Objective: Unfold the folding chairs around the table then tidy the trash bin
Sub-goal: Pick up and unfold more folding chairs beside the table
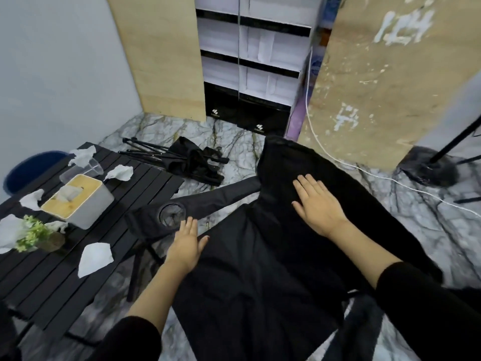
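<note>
Marble floor (442,230) fills a small room, with a slatted black table (46,290) at the left. Fingers lie flat and slightly spread on black fabric, clamped on nothing — the right hand (316,207) presses the backrest of an opened chair (260,282), the left hand (186,243) rests at the seat's edge beside the armrest cup holder (173,214). A second chair (182,158) lies folded on the floor beyond. Crumpled tissues (95,257) litter the table around a tissue box (78,200); a blue bin (31,169) sits behind it. To finish well, push evenly downward until the frame seems fully spread — likely before squaring it toward the table.
</note>
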